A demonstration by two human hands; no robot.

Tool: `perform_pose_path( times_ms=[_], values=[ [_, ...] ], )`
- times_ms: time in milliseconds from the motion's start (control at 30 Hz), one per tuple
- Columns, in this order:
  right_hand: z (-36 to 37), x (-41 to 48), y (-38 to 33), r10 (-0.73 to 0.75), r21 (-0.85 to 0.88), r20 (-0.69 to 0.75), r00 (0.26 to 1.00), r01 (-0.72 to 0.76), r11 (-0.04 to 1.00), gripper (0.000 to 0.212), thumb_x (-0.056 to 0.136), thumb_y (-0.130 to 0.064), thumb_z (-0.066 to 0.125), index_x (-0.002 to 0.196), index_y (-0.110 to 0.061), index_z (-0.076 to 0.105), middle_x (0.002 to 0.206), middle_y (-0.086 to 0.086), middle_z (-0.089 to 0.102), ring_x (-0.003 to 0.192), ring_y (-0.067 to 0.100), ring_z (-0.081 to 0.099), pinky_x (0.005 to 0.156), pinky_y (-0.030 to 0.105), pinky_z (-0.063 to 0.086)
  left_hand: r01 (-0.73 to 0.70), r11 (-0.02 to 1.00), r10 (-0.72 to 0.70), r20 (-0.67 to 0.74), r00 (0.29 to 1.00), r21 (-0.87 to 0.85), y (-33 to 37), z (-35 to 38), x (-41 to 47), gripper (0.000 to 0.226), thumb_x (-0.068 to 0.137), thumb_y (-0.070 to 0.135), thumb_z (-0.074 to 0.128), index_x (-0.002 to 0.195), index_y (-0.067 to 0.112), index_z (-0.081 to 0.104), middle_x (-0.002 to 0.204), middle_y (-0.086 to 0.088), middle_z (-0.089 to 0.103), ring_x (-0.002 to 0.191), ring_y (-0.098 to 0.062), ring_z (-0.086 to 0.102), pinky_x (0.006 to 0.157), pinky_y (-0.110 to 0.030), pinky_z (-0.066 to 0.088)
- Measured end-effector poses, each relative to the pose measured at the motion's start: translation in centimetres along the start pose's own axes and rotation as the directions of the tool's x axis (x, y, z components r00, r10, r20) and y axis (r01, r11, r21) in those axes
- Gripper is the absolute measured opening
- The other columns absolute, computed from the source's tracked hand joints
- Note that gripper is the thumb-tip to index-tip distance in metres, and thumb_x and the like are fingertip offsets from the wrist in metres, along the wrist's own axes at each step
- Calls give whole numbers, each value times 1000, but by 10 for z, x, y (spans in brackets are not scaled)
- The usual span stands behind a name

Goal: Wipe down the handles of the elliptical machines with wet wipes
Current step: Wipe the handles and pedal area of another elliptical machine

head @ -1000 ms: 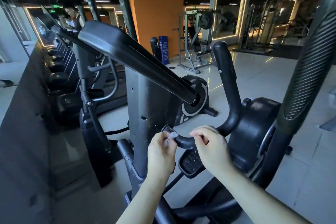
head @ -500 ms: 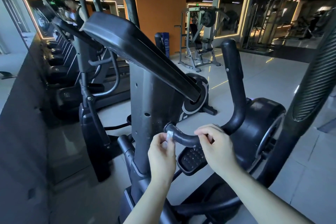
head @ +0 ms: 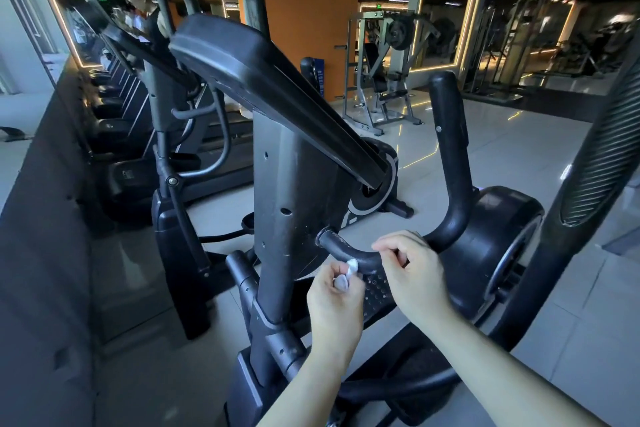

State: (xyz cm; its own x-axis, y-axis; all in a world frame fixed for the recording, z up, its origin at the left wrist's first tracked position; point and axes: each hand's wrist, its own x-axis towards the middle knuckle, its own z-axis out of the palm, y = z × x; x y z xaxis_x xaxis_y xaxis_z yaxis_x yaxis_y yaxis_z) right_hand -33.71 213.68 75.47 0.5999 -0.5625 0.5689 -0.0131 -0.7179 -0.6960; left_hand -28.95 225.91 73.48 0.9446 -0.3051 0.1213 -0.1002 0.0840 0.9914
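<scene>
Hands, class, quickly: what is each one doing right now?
Left hand: pinches a small white wet wipe against the curved black handle.
Right hand: fingers curled over the same handle.

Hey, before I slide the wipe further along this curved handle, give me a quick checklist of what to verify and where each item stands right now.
1. Wipe in hand: ok. The left hand pinches the white wet wipe.
2. Wipe on the bar: ok. It presses against the low bend of the curved black handle.
3. Steadying grip: ok. The right hand curls over the same bend, right beside the wipe.
4. Path ahead: not ok. The right hand sits on the stretch to be wiped next.
5. Upright part of the handle wiped: cannot tell.
6. Wipe still wet: cannot tell.
</scene>
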Motion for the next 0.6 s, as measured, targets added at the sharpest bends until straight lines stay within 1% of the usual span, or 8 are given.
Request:
perform_pose_path(
  times_ms=[67,133,200,300,367,467,533,600],
  values=[
    [-2,0,-2,-5,18,7,1000,5,1000,33,89,2,66,84,-29,75,94,-16,71,82,10,61,72,9,42,-2,1000,2,-14,1000,14,1,3,-5,23,99,21,64,80,11,58,56,6,43,52,-10,34,47,-18,33],
    [-4,0,-5,12,36,27,1000,-13,999,32,89,4,65,84,-27,75,94,-16,71,81,8,61,72,7,41,9,999,-9,0,1000,35,-1,5,-6,20,99,22,63,81,14,60,55,5,45,52,-11,36,48,-19,34],
    [-7,1,-7,38,75,43,998,-42,996,33,89,5,64,84,-25,76,93,-15,72,81,9,62,72,8,43,-1,998,-6,96,995,68,-2,7,-9,19,97,26,64,80,19,63,57,0,53,53,-12,41,50,-22,37],
    [-15,2,-9,120,183,66,991,-130,974,31,93,4,63,88,-24,77,95,-16,74,86,9,68,76,16,51,-30,995,9,222,975,94,2,6,-16,18,94,34,68,80,23,65,66,-3,66,56,-12,48,54,-25,41],
    [-23,0,-12,147,219,38,988,-152,964,31,95,3,62,91,-24,76,96,-19,74,90,7,70,78,13,51,-39,998,26,217,976,54,7,-1,-16,23,94,40,70,80,22,64,61,-6,55,56,-18,41,53,-32,37],
    [-31,-2,-23,128,229,34,991,-132,964,31,95,2,63,94,-26,76,99,-20,74,94,5,71,82,11,50,-104,993,95,156,983,54,18,-20,-7,24,97,42,69,86,21,66,56,3,36,55,-21,33,53,-34,33],
    [-32,-2,-32,145,214,118,982,-168,962,27,95,-8,67,97,-33,76,101,-22,74,97,2,70,86,15,52,-142,990,138,146,980,15,28,-29,-2,23,97,42,70,88,21,66,57,7,36,54,-21,33,53,-34,34],
    [-32,2,-41,189,214,258,948,-246,945,14,91,-33,72,103,-39,76,102,-21,76,98,3,72,92,29,55,-195,981,191,152,970,13,40,-32,2,12,97,31,71,89,23,65,58,13,49,52,-14,42,54,-31,40]
  ],
)
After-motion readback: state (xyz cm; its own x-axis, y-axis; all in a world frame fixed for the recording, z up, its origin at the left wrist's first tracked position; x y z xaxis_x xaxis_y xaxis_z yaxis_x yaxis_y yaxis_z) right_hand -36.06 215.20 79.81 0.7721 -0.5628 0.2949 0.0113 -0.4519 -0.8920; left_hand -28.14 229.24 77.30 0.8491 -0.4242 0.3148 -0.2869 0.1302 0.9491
